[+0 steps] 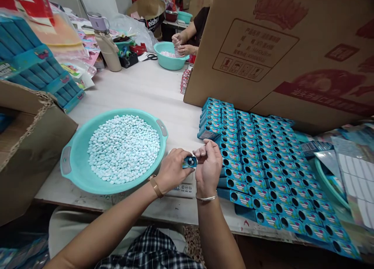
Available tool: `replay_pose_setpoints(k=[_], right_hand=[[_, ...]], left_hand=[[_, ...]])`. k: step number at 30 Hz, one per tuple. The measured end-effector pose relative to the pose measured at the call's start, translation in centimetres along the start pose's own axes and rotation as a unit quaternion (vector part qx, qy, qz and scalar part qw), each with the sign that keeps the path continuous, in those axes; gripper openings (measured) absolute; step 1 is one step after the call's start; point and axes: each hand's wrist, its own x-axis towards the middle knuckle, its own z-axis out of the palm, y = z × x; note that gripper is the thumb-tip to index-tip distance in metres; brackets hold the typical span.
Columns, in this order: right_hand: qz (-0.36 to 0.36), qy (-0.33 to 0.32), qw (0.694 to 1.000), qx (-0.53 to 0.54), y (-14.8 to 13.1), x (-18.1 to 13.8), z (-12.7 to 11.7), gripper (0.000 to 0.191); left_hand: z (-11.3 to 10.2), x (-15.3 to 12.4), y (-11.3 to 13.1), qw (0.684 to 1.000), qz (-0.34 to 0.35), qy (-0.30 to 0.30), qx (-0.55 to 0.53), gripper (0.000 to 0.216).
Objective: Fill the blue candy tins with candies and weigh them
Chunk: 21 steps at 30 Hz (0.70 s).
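My left hand (172, 169) and my right hand (208, 166) meet over a small white scale (184, 189) at the table's front edge. Both pinch one small blue box (189, 162) with a round hole in its face. A teal basin (74, 160) heaped with pale tablets (124, 148) sits just left of my hands. To the right lie rows of several identical blue boxes (263, 164), laid flat, holes up.
A large cardboard carton (280, 47) stands behind the box rows. Another carton (26, 144) sits at the left edge. Across the table a person's hands (182, 45) work over a second teal basin (169, 58). A beige bottle (108, 43) and blue packs (37, 70) stand at the back left.
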Motion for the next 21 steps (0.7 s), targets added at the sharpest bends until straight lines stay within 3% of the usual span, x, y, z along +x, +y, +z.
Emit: replay_pose_setpoints(k=[3,6,8,12,16,21], right_hand=[[0.033,0.005,0.998,0.052,-0.7,0.6,-0.6,0.012],[0.068,0.017,0.991,0.114,-2.1,1.2,-2.1,0.008],[0.07,0.025,0.988,0.134,-3.1,1.3,-3.4,0.005],[0.073,0.045,0.986,0.141,-4.0,0.8,-5.7,0.002],[0.087,0.062,0.984,0.139,-3.4,0.6,-6.7,0.004],[0.094,0.052,0.985,0.137,-2.9,0.9,-7.0,0.005]], left_hand=[[-0.9,-0.4,0.4,1.0,0.004,0.001,-0.004,0.039],[-3.6,-1.9,0.8,0.998,0.029,0.044,-0.028,0.056],[-6.0,-3.5,0.7,0.994,0.028,0.094,-0.038,0.055],[-9.5,-6.8,-0.5,0.982,-0.053,0.174,-0.048,0.04],[-9.8,-9.1,-2.0,0.972,-0.123,0.193,-0.055,0.035],[-8.8,-9.9,-2.6,0.975,-0.125,0.173,-0.068,0.032]])
